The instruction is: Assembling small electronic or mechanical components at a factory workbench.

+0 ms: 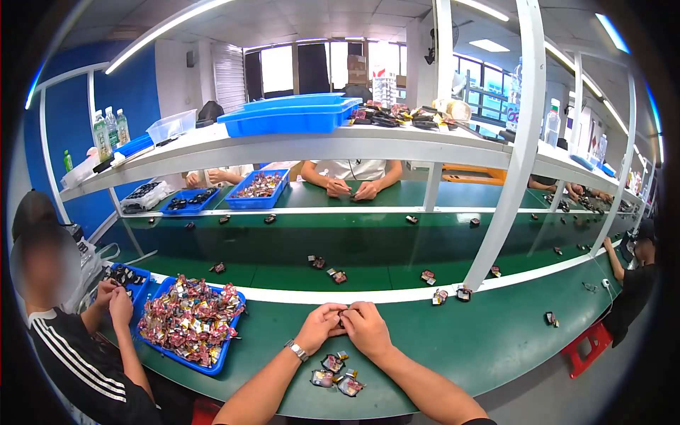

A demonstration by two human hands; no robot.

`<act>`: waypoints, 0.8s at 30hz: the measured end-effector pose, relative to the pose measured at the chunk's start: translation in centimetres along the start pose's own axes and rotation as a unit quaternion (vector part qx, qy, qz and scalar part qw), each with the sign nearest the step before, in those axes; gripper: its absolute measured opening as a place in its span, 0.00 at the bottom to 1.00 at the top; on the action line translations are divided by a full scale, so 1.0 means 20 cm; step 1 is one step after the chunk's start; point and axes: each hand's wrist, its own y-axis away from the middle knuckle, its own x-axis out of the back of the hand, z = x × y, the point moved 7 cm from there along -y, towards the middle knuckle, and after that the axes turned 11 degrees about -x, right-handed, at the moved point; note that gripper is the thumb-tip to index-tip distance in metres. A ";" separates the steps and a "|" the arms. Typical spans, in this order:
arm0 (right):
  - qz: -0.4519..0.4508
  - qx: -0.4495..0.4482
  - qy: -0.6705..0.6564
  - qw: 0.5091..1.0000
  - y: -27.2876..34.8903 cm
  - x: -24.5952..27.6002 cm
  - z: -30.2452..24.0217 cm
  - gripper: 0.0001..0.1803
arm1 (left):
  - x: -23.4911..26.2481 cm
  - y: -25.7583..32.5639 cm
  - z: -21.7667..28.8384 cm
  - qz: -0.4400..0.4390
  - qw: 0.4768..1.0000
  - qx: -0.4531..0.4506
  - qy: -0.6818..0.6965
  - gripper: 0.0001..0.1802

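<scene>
At my left, a blue tray [213,370] heaped with small parts [185,322] sits on the green table [453,343]. My left hand [321,328] pinches a dark piece [343,321], mostly hidden between my two hands. Just nearer me lie some loose parts [349,386]. My right hand [367,330] has its fingertips narrowed on that same piece. Well off right lies a lone part [550,319].

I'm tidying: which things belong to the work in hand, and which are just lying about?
Likely work:
small dark part between left hand and right hand
loose parts
heaped blue tray

Likely lying about:
shelf bottles
clear tub
red stool
</scene>
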 end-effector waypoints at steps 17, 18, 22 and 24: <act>-0.101 -0.233 -0.229 0.940 0.01 -0.11 0.21 0.09 | 0.02 0.00 0.02 0.056 0.984 -0.081 -0.145 0.10; -0.109 -0.248 -0.262 0.926 0.02 -0.13 0.24 0.09 | 0.02 0.00 0.02 0.064 0.985 -0.092 -0.132 0.11; -0.036 -0.314 -0.244 0.917 -0.18 -0.14 0.59 0.09 | 0.12 -0.03 0.04 0.118 0.976 -0.142 -0.114 0.12; 0.022 -0.343 -0.196 0.919 -0.27 -0.07 0.77 0.09 | 0.12 -0.05 0.05 0.141 0.978 -0.117 -0.103 0.10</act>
